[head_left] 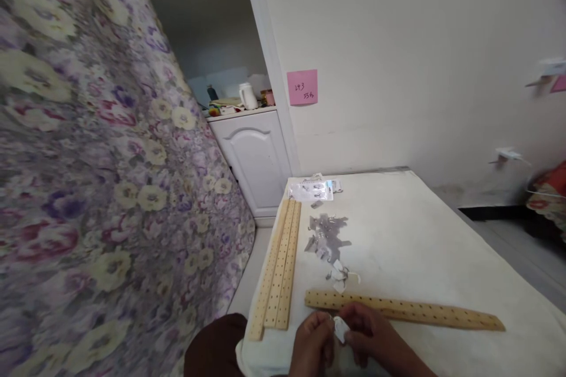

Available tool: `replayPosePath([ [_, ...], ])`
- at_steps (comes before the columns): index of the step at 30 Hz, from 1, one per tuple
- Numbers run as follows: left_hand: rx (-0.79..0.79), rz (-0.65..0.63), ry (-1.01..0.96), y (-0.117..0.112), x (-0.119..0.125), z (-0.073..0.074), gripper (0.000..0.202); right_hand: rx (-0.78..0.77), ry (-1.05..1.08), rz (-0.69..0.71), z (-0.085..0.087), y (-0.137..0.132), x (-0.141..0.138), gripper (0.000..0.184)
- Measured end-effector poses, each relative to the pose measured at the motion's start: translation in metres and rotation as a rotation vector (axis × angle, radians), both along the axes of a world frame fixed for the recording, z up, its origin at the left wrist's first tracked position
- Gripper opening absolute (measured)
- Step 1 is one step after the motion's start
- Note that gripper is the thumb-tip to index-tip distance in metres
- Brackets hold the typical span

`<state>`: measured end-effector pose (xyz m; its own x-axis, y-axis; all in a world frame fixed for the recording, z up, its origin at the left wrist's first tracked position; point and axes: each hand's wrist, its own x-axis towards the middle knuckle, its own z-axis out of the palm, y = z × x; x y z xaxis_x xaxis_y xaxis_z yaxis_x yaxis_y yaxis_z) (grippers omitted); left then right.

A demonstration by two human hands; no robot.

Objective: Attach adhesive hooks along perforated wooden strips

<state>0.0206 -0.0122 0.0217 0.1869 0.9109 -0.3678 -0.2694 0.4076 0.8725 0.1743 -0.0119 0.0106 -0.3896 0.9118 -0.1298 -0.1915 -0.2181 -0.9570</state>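
A small white tag-like piece [341, 330] sits between my two hands over the near side of the table. My right hand [370, 333] is closed, its fingertips pinching the tag's right edge. My left hand [311, 339] is closed too, with its thumb and finger pressed together at the tag's upper left; what they hold is too small to name. Just beyond my hands lies a long wooden strip with rows of holes [420, 311]. Past it are a pile of white tag-like pieces [339, 274] and a heap of small clear plastic packets [325, 232].
Several perforated wooden strips [279, 271] lie along the table's left side. Clear packaging [309, 190] rests at the far left corner of the white-covered table [411, 241]. A floral curtain [132, 188] hangs at left, beside a white cabinet [259, 159]. A pink note [302, 87] is on the wall.
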Motion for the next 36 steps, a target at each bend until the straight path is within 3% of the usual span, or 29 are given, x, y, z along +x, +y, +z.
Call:
replayPosePath([
  [8, 0.105, 0.043, 0.249, 0.001, -0.012, -0.011, 0.048, 0.131, -0.252, -0.136, 0.019, 0.008, -0.013, 0.01],
  [14, 0.285, 0.142, 0.498, -0.003, -0.024, -0.001, 0.038, 0.431, -0.599, -0.163, 0.032, 0.038, -0.019, 0.02],
  [19, 0.426, 0.227, 0.838, -0.009, -0.024, -0.002, 0.024, 0.525, -0.736, -0.056, 0.029, 0.06, -0.031, 0.025],
  [22, 0.484, 0.213, 0.918, -0.01, -0.021, -0.002, 0.023, 0.543, -0.796, 0.003, 0.026, 0.066, -0.038, 0.026],
  [30, 0.422, 0.081, 0.971, -0.002, -0.025, 0.01, 0.014, 0.581, -0.892, 0.052, 0.021, 0.072, -0.045, 0.027],
  [36, 0.4, 0.051, 1.018, 0.003, -0.026, 0.002, 0.017, 0.589, -0.939, 0.076, 0.021, 0.073, -0.046, 0.029],
])
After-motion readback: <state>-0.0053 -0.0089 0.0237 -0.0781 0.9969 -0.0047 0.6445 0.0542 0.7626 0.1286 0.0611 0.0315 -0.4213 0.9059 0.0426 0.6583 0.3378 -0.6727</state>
